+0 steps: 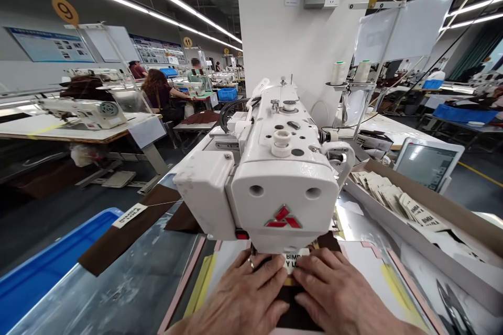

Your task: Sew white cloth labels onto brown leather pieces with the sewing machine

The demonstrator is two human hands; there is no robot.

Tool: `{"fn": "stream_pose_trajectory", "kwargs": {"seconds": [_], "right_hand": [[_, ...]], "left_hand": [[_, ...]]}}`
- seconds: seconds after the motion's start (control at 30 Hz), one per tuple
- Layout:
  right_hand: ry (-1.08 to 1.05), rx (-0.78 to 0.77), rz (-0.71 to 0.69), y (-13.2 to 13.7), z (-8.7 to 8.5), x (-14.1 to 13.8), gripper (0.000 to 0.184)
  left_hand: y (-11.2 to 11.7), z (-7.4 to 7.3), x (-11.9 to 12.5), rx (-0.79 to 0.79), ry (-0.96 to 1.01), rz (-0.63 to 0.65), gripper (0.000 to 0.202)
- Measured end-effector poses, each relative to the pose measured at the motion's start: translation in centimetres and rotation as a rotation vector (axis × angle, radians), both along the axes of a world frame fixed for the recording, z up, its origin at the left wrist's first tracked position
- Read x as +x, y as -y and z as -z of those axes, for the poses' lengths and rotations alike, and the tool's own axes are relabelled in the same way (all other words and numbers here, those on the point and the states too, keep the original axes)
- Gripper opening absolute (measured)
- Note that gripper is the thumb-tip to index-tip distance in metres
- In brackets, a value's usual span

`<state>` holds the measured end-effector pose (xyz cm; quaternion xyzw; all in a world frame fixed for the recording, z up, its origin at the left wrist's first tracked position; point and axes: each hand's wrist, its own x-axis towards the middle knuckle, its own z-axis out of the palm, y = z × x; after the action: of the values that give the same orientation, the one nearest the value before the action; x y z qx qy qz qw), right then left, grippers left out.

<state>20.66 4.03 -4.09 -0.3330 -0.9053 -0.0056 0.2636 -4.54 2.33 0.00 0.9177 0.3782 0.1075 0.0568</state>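
Note:
My left hand and my right hand lie flat, side by side, under the head of a white sewing machine. Both press on a dark brown fabric piece that lies on the machine bed. A small white label with black letters sits on the fabric between my fingertips, right below the needle area. A ring is on my left hand. The needle itself is hidden by the machine head.
Another brown fabric strip with a white label hangs off the left of the metal table. A blue bin stands at left. A cardboard tray of several labels and a control screen are at right. Scissors lie at lower right. People work at distant stations.

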Motion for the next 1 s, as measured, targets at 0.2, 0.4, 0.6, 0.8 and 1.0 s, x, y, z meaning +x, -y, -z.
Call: {"fn": "stream_pose_trajectory", "kwargs": {"seconds": [0.2, 0.4, 0.6, 0.8, 1.0], "right_hand": [[0.065, 0.016, -0.002, -0.1, 0.5, -0.1, 0.037], [0.111, -0.033, -0.012, -0.7, -0.2, -0.1, 0.044], [0.161, -0.010, -0.070, -1.9, 0.2, -0.2, 0.057], [0.191, -0.066, -0.096, -1.9, -0.5, -0.6, 0.058], [-0.062, -0.313, 0.011, -2.9, -3.7, 2.9, 0.026]], "left_hand": [[-0.3, 1.8, -2.2, 0.004, 0.115, 0.027, 0.060], [-1.1, 0.7, -1.6, -0.073, 0.096, 0.066, 0.067], [-0.8, -1.9, -0.3, -0.158, 0.112, 0.004, 0.063], [-0.7, -1.5, -0.8, -0.148, 0.109, -0.010, 0.069], [-1.2, 0.2, -1.1, -0.117, 0.095, -0.003, 0.064]]}}
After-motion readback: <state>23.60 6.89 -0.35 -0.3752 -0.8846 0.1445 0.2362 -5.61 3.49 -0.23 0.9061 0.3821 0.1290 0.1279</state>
